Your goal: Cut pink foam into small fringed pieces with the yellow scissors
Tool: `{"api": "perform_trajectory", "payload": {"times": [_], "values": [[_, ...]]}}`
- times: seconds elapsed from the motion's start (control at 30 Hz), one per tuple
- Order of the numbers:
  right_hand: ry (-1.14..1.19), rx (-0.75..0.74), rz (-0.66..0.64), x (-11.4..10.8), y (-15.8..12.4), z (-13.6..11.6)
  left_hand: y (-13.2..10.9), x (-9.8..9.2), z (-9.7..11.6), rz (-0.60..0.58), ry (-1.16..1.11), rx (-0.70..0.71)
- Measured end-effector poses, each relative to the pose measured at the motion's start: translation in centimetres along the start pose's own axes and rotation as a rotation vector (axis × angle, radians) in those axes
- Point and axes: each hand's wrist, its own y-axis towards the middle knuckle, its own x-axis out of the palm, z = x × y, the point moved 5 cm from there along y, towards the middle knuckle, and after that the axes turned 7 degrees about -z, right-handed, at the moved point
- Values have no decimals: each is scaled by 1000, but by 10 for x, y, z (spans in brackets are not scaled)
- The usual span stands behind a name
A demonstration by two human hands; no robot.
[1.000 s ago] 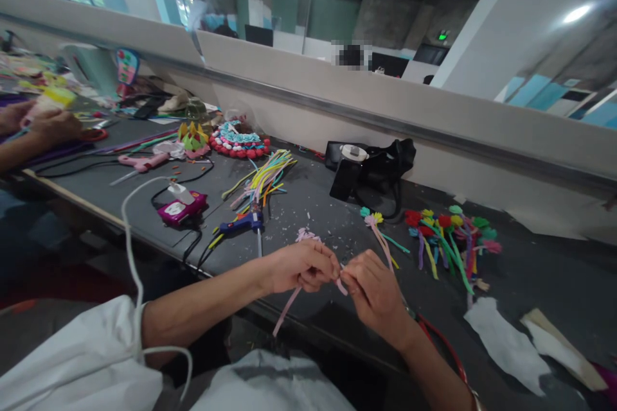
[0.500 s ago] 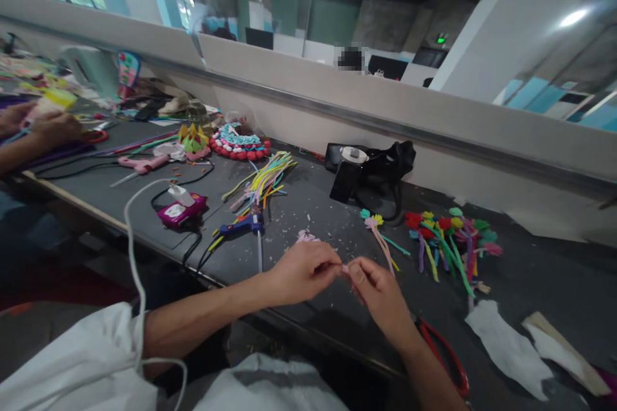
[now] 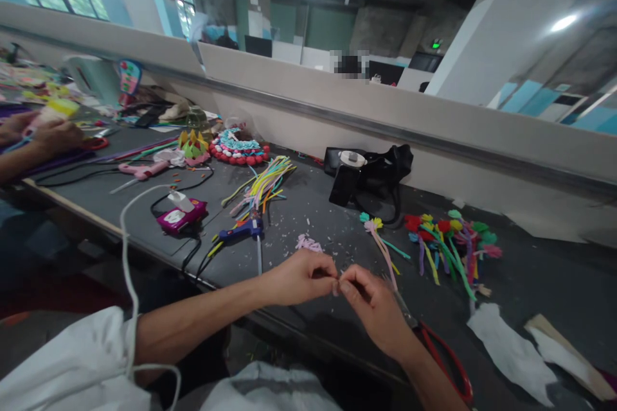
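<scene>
My left hand [image 3: 308, 276] and my right hand [image 3: 369, 295] meet fingertip to fingertip over the near edge of the dark table. Both are pinched around something small and pinkish, mostly hidden by the fingers. Just beyond my left hand lies a small pile of pink pieces [image 3: 309, 243], with tiny pale scraps scattered round it. Pink, yellow and teal fuzzy stems with flower tops [image 3: 380, 241] lie beyond my right hand. Red-handled scissors [image 3: 446, 359] are beside my right wrist, partly covered by the arm.
Left of my hands are a blue glue gun [image 3: 243, 229], a bundle of fuzzy stems [image 3: 267, 183] and a purple power strip [image 3: 182, 215]. Colourful flowers [image 3: 448, 237] and white scraps [image 3: 511, 350] lie right. Another person's hands [image 3: 53, 135] are far left.
Both hands have moved slightly down towards the table's near edge, fingertips still together. More of the pink pile and the scissors now shows.
</scene>
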Motion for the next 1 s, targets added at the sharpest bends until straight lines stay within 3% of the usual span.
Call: {"api": "perform_trajectory", "payload": {"times": [0.13,0.23,0.33,0.43,0.57,0.83,0.93,1.0], "values": [[-139,-156,10,1,-3,-6,0,13,-14,-166,-650,-275],[-119,-142,50,-3,0,-4,2,14,-14,-116,-763,-268],[-29,-37,87,-10,5,0,5,5,-6,-5,-489,-115],[54,44,92,-12,6,4,3,-6,11,91,7,117],[213,122,46,-8,5,9,-4,-7,23,124,415,378],[552,169,-33,5,2,10,-10,-2,19,213,711,588],[548,145,-19,6,0,6,-11,-2,21,258,610,621],[464,118,13,3,-2,2,-9,-3,22,264,432,562]]}}
